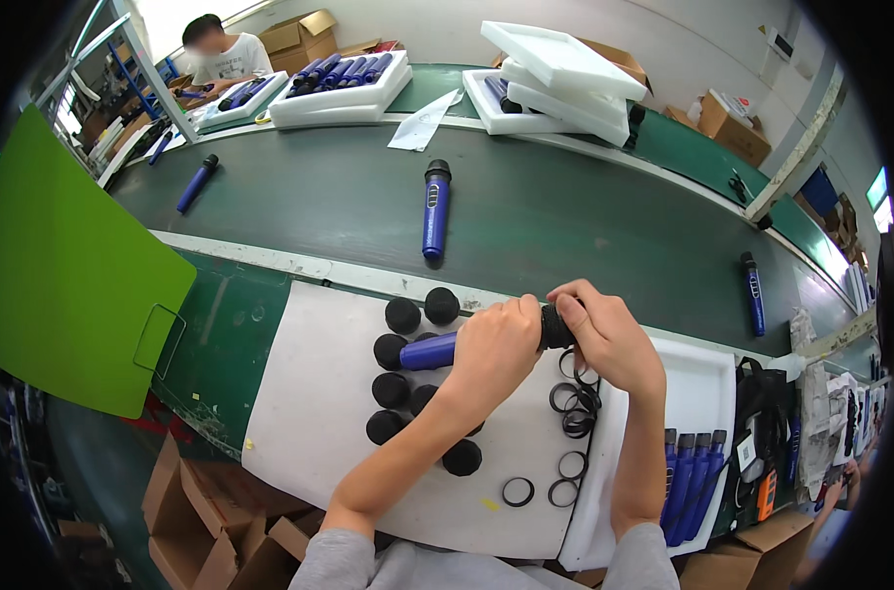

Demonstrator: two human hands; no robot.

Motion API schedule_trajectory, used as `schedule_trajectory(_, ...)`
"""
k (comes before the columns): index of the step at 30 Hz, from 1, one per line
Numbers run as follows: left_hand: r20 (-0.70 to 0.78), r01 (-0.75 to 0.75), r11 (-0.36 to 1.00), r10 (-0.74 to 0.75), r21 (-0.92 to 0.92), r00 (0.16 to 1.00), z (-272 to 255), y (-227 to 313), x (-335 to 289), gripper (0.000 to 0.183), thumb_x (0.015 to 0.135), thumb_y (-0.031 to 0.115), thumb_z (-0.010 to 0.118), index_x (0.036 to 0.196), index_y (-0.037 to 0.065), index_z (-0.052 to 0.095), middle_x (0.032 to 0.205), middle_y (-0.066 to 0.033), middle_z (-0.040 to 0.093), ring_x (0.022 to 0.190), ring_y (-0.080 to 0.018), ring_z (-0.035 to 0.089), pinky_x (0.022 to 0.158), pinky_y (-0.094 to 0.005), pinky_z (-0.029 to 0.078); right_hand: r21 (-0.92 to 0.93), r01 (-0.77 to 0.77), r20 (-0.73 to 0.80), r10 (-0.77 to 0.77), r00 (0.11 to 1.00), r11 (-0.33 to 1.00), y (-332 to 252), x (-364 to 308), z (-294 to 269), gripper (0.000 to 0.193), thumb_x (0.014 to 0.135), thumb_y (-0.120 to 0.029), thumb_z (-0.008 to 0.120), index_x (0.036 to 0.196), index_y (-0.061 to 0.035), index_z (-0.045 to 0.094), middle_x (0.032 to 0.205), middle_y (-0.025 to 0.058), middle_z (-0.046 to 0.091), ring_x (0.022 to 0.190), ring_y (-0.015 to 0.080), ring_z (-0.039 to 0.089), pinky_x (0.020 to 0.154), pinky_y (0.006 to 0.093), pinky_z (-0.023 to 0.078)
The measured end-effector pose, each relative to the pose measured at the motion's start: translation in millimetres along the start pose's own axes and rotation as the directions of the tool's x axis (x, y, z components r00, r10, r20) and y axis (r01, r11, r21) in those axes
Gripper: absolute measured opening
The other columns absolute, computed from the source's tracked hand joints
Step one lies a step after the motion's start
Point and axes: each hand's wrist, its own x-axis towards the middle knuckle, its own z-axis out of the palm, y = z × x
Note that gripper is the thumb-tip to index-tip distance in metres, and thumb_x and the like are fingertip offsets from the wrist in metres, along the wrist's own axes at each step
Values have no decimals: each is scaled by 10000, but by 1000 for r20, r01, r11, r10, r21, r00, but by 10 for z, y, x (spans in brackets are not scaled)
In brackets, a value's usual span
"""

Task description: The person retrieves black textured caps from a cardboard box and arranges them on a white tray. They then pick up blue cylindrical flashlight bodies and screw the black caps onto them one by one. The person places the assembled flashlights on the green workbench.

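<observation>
A blue microphone lies across both my hands above the pale work sheet. My left hand is wrapped round its blue body. With fingers and thumb, my right hand grips the black head at its right end. Several round black microphone heads stand on the sheet left of and below my left forearm. Below my right hand lie several thin black rings, some overlapping, and a single ring sits nearer to me.
At right, a white foam tray holds several blue microphone bodies. A dark green belt ahead carries three spaced microphones. Foam trays stand beyond it. A green panel rises at left; a co-worker sits far left.
</observation>
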Motion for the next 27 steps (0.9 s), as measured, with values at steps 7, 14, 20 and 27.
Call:
schedule_trajectory(7, 133, 46, 992, -31, -118, 991, -88, 37, 4, 332, 694, 138, 801, 876, 4, 558, 782, -161, 663, 769, -359, 686, 697, -431, 548, -60, 58, 53, -55, 997, 997, 98, 5, -125, 654, 940, -440, 662, 1385, 1, 473, 843, 140, 684, 796, 276, 695, 766, 374, 533)
schedule_trajectory(14, 217, 159, 958, -106, -240, 970, -243, 74, 62, 319, 718, 141, 781, 918, -21, 593, 831, -195, 679, 807, -384, 682, 730, -458, 537, 276, 357, 12, -375, 927, 892, 245, 10, -302, 373, 804, -37, 794, 1155, 29, 688, 1063, 110, 690, 990, 204, 696, 949, 350, 560)
schedule_trajectory(20, 101, 135, 979, -121, -152, 988, -171, 36, 53, 315, 724, 108, 786, 927, -13, 578, 823, -181, 675, 785, -374, 680, 709, -452, 536, 258, 254, -40, -253, 967, 932, 190, 36, -183, 325, 826, -50, 770, 1121, 58, 685, 989, 134, 704, 899, 197, 714, 864, 327, 587)
schedule_trajectory(27, 72, 107, 993, -103, -47, 992, -134, -36, 48, 310, 709, 88, 791, 897, -6, 564, 827, -176, 674, 776, -360, 681, 684, -437, 540, 192, 151, -21, -150, 988, 970, 201, 86, -49, 216, 959, -107, 633, 1100, 57, 651, 844, 125, 689, 765, 167, 687, 660, 310, 539)
